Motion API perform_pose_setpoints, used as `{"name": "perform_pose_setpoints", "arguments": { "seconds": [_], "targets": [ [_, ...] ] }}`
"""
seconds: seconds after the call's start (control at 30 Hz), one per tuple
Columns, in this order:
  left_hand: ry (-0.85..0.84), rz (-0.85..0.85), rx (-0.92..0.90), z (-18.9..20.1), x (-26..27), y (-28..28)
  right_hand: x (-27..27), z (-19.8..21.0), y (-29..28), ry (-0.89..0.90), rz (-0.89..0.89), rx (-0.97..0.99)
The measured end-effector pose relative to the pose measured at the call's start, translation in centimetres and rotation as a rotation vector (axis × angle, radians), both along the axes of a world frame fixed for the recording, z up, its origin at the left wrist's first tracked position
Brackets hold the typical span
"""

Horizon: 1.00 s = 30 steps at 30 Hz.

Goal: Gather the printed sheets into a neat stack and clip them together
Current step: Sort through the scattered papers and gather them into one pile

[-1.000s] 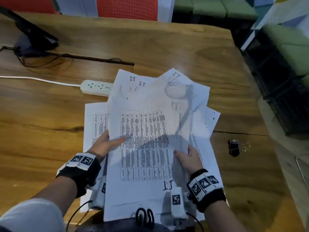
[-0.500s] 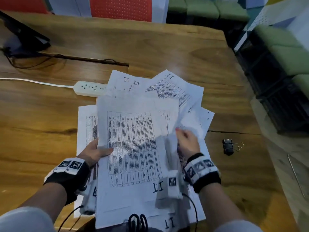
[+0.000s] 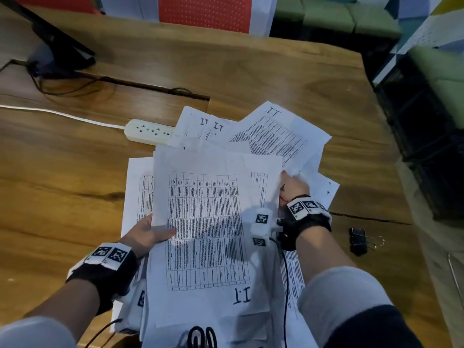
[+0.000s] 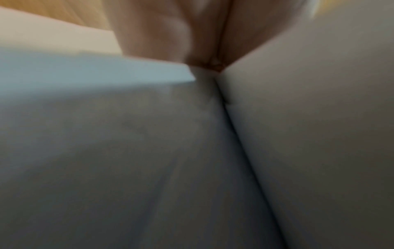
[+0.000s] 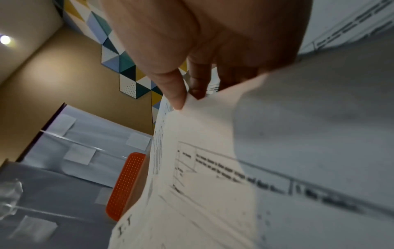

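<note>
Printed sheets [image 3: 208, 229]: lots of pages w/ tables on them, in a messy fan on the wooden table [image 3: 62, 187]. Edges don't line up yet. Some poke out far side, some to the right.

Top sheet: big table page w/ "1.1" written near the bottom. A sec ago it sat more to the right & both hands held its low edges. Now it sits over the left part of the pile.

Left hand [image 3: 147, 234]: thumb lies on top of the top sheet's left edge, other fingers go under, so it's pinching that page. Same spot as before, pretty much. Left wrist view is just blurry paper & skin, can't tell more.

Right hand [image 3: 292, 187]: has let go of the low edge & moved up to the pile's right side. Right wrist view shows thumb [image 5: 173, 91] & a finger pinching the edge of one sheet, w/ the paper curling up off the pile.

What it means: I think the job is still in the gather part. Right hand looks set to pull a stray page in toward the middle. Pile isn't square, so no clip yet.

Binder clip [image 3: 359, 241]: black, lies alone on the table to the right, well apart from the sheets. Nobody touches it.

Other stuff: white power strip [image 3: 148, 130] at the far side, w/ the far pages lapping over its right end. Thin pages may slip or bend if pulled fast.
</note>
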<state>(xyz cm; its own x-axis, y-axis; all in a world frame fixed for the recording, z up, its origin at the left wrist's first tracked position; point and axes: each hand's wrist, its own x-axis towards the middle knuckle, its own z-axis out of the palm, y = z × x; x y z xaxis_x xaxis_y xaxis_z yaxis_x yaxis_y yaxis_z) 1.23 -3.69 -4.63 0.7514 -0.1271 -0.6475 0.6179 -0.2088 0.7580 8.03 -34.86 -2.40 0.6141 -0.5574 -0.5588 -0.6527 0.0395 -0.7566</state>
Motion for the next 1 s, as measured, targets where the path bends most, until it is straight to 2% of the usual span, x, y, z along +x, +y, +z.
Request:
{"name": "perform_pose_setpoints", "arguments": {
  "seconds": [0.07,0.13,0.2,0.27,0.3,0.4,0.5,0.63,0.7,0.83,0.93,1.0],
  "targets": [
    [-0.009,-0.021,-0.004,-0.1,0.1,0.2,-0.5,-0.3,-0.5,-0.064,-0.082,0.105],
    [-0.007,-0.033,-0.022,-0.2,0.2,0.2,-1.3,-0.4,-0.7,-0.127,-0.075,0.110],
    [-0.010,-0.029,-0.029,-1.0,0.4,0.6,-2.3,-1.1,-1.0,-0.162,0.058,-0.075],
    [-0.010,-0.012,-0.017,-1.8,0.4,1.0,-3.8,-1.5,-1.4,-0.123,0.283,-0.299],
    [0.000,-0.013,-0.014,-1.6,0.4,1.0,-4.6,-1.6,-1.7,-0.126,0.370,-0.330],
    [0.012,0.002,-0.027,-0.2,0.2,0.4,-7.5,-1.3,-2.7,-0.173,0.531,-0.197],
    [0.028,0.003,-0.056,0.9,0.1,-0.2,-9.8,-1.4,-2.0,-0.073,0.602,-0.042],
    [0.036,0.006,-0.058,0.7,0.1,-0.3,-11.3,-1.7,2.1,0.046,0.705,0.075],
    [0.028,0.010,-0.027,0.7,0.1,-0.3,-11.7,-1.0,3.1,-0.025,0.681,0.072],
    [-0.018,-0.046,0.028,0.7,0.0,0.1,-11.8,-0.2,1.5,-0.154,0.475,-0.036],
    [-0.014,-0.060,0.043,1.4,0.1,0.1,-11.7,-0.2,0.1,-0.145,0.546,-0.030],
    [-0.011,-0.063,-0.021,2.1,0.2,-0.2,-11.4,0.4,-0.7,-0.157,0.576,-0.012]
  ]
}}
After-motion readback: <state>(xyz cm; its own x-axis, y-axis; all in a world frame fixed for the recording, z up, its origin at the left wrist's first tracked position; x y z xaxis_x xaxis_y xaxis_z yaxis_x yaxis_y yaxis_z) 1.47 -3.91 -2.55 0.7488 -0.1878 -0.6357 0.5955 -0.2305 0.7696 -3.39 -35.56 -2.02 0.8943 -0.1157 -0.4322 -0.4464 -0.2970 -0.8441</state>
